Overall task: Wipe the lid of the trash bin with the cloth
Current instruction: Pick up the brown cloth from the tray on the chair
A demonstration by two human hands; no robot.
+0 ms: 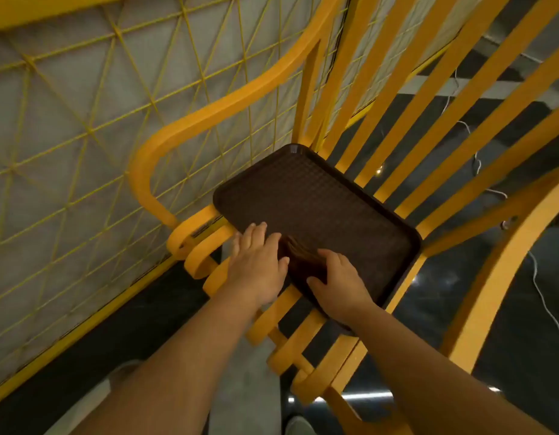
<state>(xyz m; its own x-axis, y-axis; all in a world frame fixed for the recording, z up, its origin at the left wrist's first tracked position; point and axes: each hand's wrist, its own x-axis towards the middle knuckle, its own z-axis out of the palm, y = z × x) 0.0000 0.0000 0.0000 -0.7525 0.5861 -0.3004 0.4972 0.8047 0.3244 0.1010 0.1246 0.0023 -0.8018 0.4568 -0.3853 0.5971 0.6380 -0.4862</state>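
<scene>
Both forearms reached forward from the bottom of the view toward a dark tray [316, 199] lying flat on the slats of a yellow bench [407, 127]. The tray sat in the corner of the seat, next to the curled armrest [190, 127], probably because the slats gave it level support there.

The left hand [256, 262] rested over the tray's near-left edge, fingers straight and close together, thumb out toward the middle. The right hand [338, 281] lay on the near part of the tray, fingers somewhat curled, thumb spread toward the left hand. Between the two hands lay a dark brownish shape [303, 255], blurred; it may have been the cloth, but this could not be confirmed. Whether either hand pinched it could not be told.

No trash bin or lid was visible in the frame. The task's object was therefore out of view, and wiping had not begun. In my judgement the hands were placed to gather or fold something on the tray ahead of the wiping.

A yellow wire fence [83, 120] stood behind the bench, and white cables [479, 164] lay on the dark floor beyond.
</scene>
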